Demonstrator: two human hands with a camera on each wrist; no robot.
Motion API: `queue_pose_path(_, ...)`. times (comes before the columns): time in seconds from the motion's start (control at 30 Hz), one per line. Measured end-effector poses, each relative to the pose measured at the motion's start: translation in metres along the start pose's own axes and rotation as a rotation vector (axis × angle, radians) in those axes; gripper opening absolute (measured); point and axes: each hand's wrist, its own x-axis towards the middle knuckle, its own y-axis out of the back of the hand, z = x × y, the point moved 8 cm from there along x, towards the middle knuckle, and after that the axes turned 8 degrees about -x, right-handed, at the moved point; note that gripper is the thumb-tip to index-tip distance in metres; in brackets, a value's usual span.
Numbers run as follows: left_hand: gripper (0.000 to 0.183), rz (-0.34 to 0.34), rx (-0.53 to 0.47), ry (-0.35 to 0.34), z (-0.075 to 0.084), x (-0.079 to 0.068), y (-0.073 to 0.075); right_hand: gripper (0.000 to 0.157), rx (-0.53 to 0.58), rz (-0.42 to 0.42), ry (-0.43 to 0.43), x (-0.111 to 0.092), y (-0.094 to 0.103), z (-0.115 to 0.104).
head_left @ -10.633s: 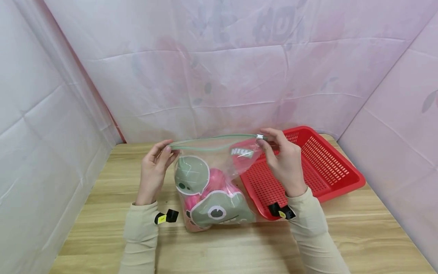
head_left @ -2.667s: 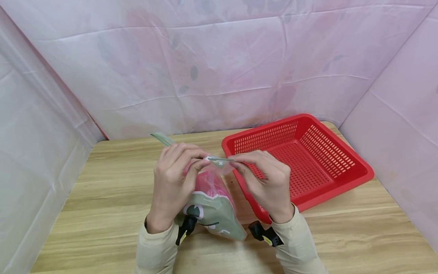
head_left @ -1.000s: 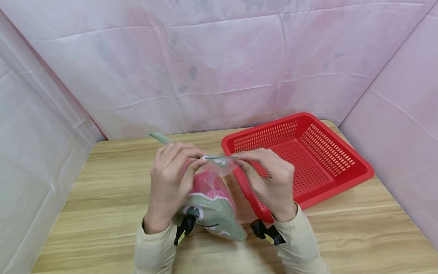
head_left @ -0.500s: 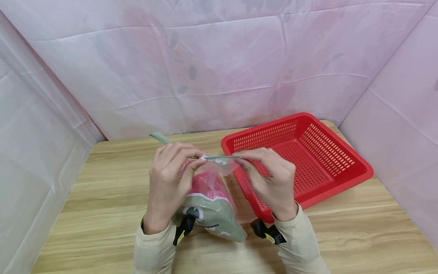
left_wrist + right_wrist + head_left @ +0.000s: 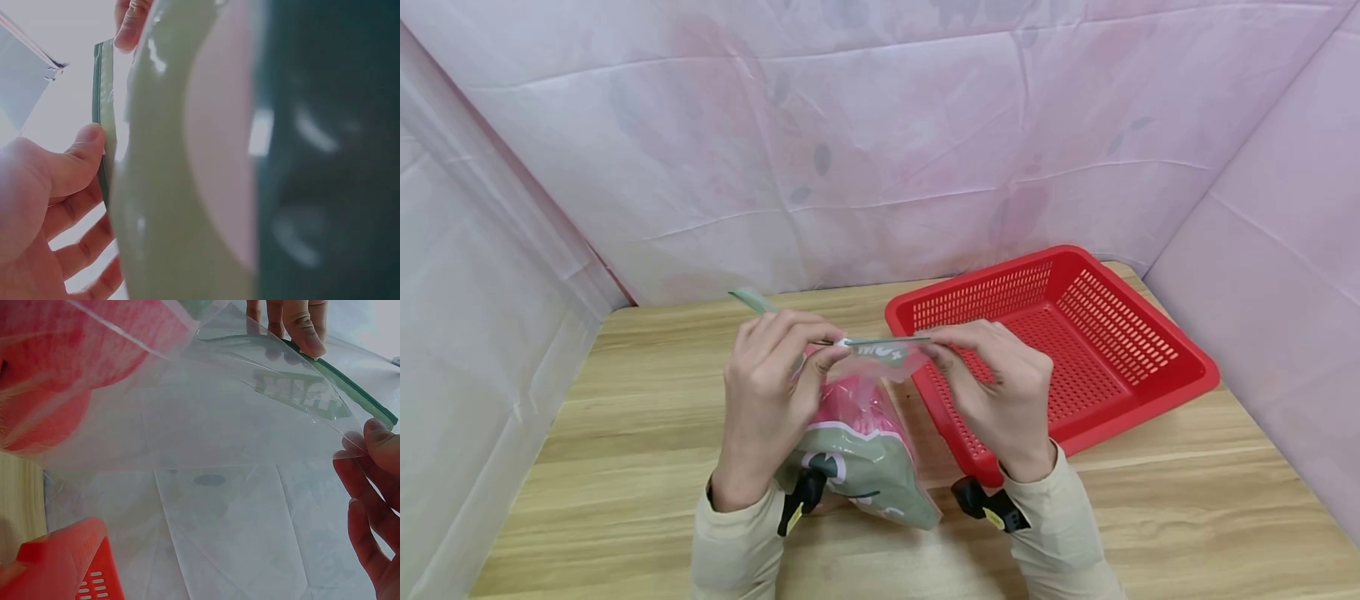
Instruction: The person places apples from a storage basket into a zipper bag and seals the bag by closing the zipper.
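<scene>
A clear slider zip bag (image 5: 880, 471) with a green cartoon face printed on it stands on the table. Inside are round, streaked pink-red things (image 5: 87, 344) that look like apples, partly covered by the print. My left hand (image 5: 767, 392) pinches the zip at its white slider (image 5: 844, 342) between thumb and forefinger. With thumb and forefinger, my right hand (image 5: 1000, 387) pinches the right end of the green zip strip (image 5: 891, 340), which is pulled straight between the hands. Beyond the left hand, the zip's other end (image 5: 749, 298) sticks up. The printed bag fills much of the left wrist view.
A red perforated plastic basket (image 5: 1138, 418) stands at the right of the wooden table (image 5: 625, 433), just beside the bag and partly behind the right hand. Pale pink cloth walls (image 5: 880, 150) close off the back and both sides.
Ten seconds ago the hands held the gaping bag mouth wide, slider at the right end. Now the slider sits leftward under the left hand; lately the hands have drawn slightly apart.
</scene>
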Motion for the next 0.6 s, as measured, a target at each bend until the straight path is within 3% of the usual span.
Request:
queue_pose_path(0.3,0.013,-0.048,-0.004,0.043,-0.0018,0.0084,-0.0054,0.033,0.005,0.049,-0.041,0.0055,0.0099,0.0049)
queue_pose_path(0.6,0.015,-0.052,0.046,0.056,-0.0032,0.0028,0.0013,0.034,0.03,0.029,-0.061,0.0023,0.0028,0.0046)
